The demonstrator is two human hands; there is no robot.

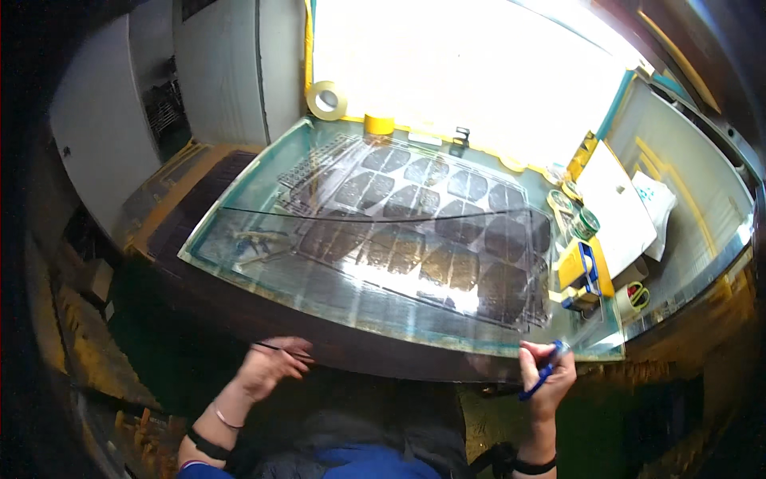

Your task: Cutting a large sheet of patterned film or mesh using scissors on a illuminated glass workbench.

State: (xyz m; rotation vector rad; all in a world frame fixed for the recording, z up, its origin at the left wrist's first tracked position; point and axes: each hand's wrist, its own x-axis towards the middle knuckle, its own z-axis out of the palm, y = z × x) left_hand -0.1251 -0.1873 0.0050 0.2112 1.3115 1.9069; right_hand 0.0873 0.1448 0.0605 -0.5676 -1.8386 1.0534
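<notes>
Clock read on the bench [209, 227], 12 at the far edge, 6 at the person.

Main thing: transparent sheet [447, 176] with rows of dark rounded patches, laid out over the middle of the glassy bench and reaching towards 4. Presumably spread flat so that the patches show fully; bright window [463, 64] at 12 seems to help by backlighting.

Left hand [275, 367], 7 to 8, off the near edge: grip appears lightly closed on a thin dark rod [281, 349], fingers half extended. Loose hold, perhaps to keep it ready without pressing on anything.

Right hand [549, 374], 4 to 5, by the near corner: grip closed round a blue tool [546, 372], thumb along one side, probably for control. Type of tool not readable; contact with bench cannot be told.

Periphery: pale tape roll [313, 100] leaning upright at 11, yellow roll [379, 125] just short of 12, black holder [460, 137] near 1. Green roll [587, 217] at 3; blue and yellow dispenser [586, 283] towards 4, with scissors [638, 295] beyond it, handles up. Supplies sit at the rim, likely so the sheet lies unobstructed and the dispenser stays near the right hand
</notes>
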